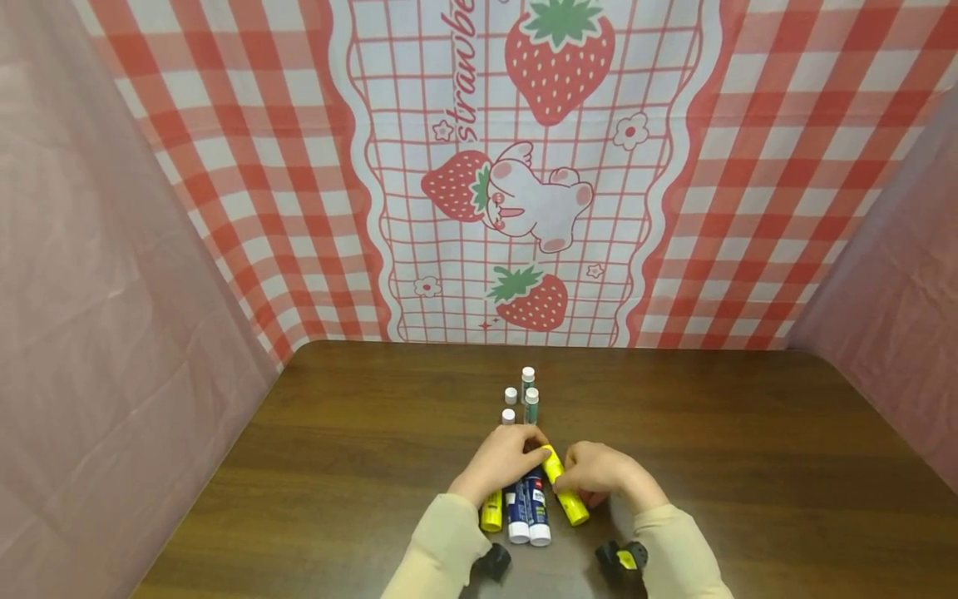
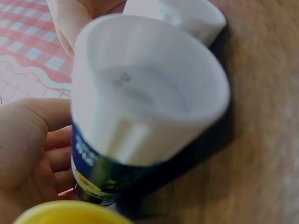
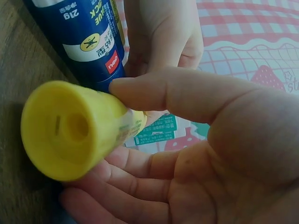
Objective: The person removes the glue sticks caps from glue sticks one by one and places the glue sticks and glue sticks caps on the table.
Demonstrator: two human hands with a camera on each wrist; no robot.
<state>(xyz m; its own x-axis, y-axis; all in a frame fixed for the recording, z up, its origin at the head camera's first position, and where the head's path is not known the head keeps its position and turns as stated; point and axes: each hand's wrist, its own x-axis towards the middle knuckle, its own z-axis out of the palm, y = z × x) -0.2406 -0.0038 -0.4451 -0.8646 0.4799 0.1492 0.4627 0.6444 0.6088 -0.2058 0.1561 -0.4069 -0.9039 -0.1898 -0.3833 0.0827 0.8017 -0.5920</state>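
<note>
In the head view a yellow glue stick (image 1: 573,506) lies slanted between the two hands. My right hand (image 1: 604,472) holds its middle with the thumb on one side and the fingers on the other, as the right wrist view shows on the yellow glue stick (image 3: 112,119). My left hand (image 1: 503,457) pinches its far end between thumb and fingers. Under the left hand lie two navy glue sticks (image 1: 537,509) with white ends toward me, side by side. Left of them is another yellow glue stick (image 1: 491,512), partly hidden by the left hand.
Beyond the hands stand two green-labelled tubes (image 1: 531,408) with white caps. To their left are a white-topped piece (image 1: 511,396) and another white top (image 1: 508,416), partly behind the left hand. Everything is on a brown wooden table (image 1: 359,466), with a strawberry-print cloth (image 1: 524,208) hanging at its far edge.
</note>
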